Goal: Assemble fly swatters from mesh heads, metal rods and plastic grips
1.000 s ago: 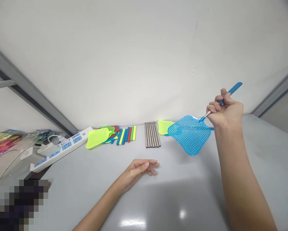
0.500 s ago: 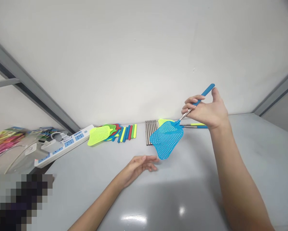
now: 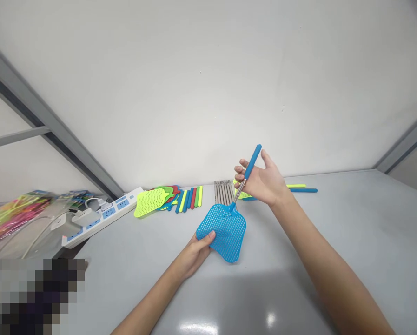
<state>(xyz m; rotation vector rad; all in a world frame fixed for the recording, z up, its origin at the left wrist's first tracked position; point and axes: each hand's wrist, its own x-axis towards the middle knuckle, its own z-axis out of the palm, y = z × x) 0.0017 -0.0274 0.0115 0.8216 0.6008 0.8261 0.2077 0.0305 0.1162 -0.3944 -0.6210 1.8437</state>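
Observation:
A blue fly swatter is held in front of me, mesh head down and handle slanting up to the right. My left hand grips the lower left edge of the mesh, thumb on top and fingers hidden behind. In my right hand the metal shaft and blue grip rest across the loosely curled fingers, while the thumb stands away from them. Behind the swatter several metal rods lie side by side. A yellow-green swatter head is partly hidden by my right hand.
Left of the rods lie several coloured grip tubes and a pile of swatter heads. A white power strip with plugs and cables stands beside bagged items. Yellow and blue handles lie at right. A wall rises behind the table.
The blue fly swatter has come down and left, turning more upright. My left hand, open beside it before, has closed on its mesh head. My right hand has moved left with the handle.

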